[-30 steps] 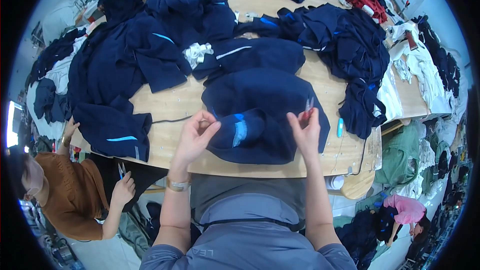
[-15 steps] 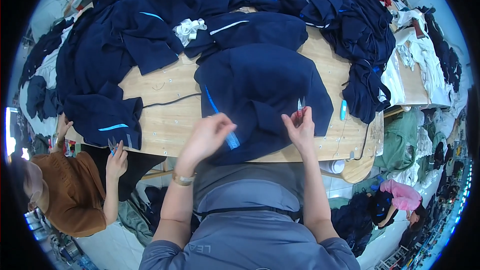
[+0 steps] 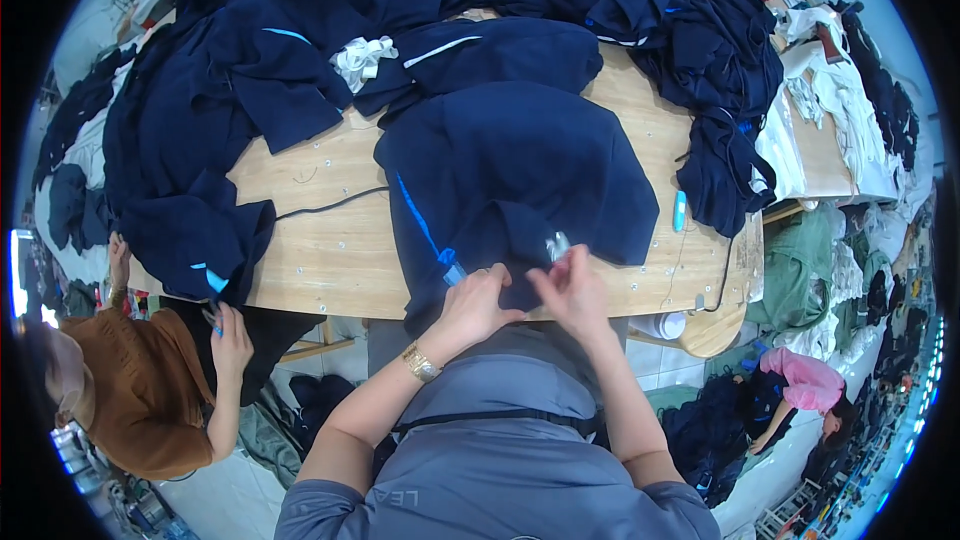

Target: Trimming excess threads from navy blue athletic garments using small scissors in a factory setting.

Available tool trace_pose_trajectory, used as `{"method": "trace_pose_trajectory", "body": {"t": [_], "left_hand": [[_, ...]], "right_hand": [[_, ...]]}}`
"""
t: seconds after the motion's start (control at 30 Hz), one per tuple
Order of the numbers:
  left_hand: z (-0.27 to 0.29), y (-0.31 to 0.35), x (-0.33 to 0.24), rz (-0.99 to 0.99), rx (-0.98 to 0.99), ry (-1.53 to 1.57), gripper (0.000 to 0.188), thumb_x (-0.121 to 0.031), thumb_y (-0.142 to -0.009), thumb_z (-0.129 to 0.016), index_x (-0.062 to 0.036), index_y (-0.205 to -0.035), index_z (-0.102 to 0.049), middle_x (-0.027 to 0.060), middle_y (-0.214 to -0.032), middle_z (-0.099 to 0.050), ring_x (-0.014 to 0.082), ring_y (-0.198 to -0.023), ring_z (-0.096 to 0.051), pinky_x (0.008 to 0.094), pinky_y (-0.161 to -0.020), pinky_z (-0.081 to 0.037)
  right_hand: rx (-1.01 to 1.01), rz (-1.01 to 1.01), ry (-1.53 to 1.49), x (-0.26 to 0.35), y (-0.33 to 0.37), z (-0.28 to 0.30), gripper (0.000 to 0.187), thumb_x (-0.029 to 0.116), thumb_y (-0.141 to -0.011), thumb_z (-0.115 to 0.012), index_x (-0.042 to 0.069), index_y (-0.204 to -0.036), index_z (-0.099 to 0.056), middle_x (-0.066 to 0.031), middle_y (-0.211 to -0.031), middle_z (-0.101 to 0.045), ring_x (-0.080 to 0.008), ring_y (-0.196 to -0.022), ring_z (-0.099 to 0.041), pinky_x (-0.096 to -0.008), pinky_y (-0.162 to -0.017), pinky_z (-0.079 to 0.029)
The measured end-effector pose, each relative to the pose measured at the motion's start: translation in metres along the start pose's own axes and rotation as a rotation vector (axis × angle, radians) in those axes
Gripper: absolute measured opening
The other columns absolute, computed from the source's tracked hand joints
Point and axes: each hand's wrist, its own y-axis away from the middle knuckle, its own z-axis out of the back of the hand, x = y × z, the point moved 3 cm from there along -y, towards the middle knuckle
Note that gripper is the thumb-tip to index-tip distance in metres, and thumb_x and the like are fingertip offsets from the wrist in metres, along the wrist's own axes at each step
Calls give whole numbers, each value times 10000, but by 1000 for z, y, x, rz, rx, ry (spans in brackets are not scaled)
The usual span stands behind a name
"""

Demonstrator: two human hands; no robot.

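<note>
A dark navy garment [image 3: 520,150] with a bright blue stripe lies spread on the table before me, its near part at the front edge. My left hand [image 3: 478,302] is closed on the near edge of this garment, just beside the lower end of the stripe. Close to it on the right, my right hand [image 3: 572,292] is closed round small silver thread snips [image 3: 557,244], whose blades point away from me over the cloth. The snips are partly smeared by motion, so whether the blades are spread cannot be told.
Navy garments [image 3: 190,100] are heaped at the left and far side, with another pile [image 3: 690,50] at the right. A white cloth bundle [image 3: 362,62] lies among them. A turquoise cutter-like tool [image 3: 680,211] rests right. At left, a co-worker's hand [image 3: 231,340] holds snips.
Both hands have come nearer each other and toward me; the left has taken hold of the garment's near edge. The near cloth has been pulled up. The co-worker's garment has shifted.
</note>
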Motion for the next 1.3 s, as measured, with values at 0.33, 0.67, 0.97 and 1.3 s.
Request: {"method": "trace_pose_trajectory", "body": {"t": [0.33, 0.67, 0.97, 1.3], "left_hand": [[-4, 5, 7, -109, -22, -71, 495, -306, -653, -764, 26, -973, -584, 167, -882, -596, 302, -874, -584, 374, -730, -477], [6, -25, -4, -272, 173, 273, 465, -319, -762, -696, 57, -1014, -589, 178, -881, -649, 222, -810, -634, 295, -713, -472], [22, -39, 12, -77, 221, 831, 232, -225, -875, -585, 5, -901, -573, -51, -793, -531, 30, -729, -438, 196, -662, -390], [52, 4, 1, -262, 694, 321, 200, -196, -815, -654, 3, -826, -650, 27, -729, -643, 79, -718, -604, 209, -662, -465]], "right_hand": [[-45, -214, -520, -53, 4, 8, 204, 95, -849, -598, 63, -849, -397, 20, -622, -435, -62, -524, -418, -213, -487, -356], [-75, -224, -834, -28, -2, 37, 207, 85, -896, -534, 107, -811, -348, 22, -645, -404, -41, -507, -394, -179, -428, -327], [-326, -73, -1397, -31, -21, 88, 207, 32, -905, -485, 140, -810, -337, 2, -648, -384, -88, -483, -341, -224, -441, -287], [-773, -49, -877, -59, -41, 148, 265, 139, -879, -588, 151, -734, -367, 52, -537, -334, -53, -413, -330, -201, -385, -261]]}}
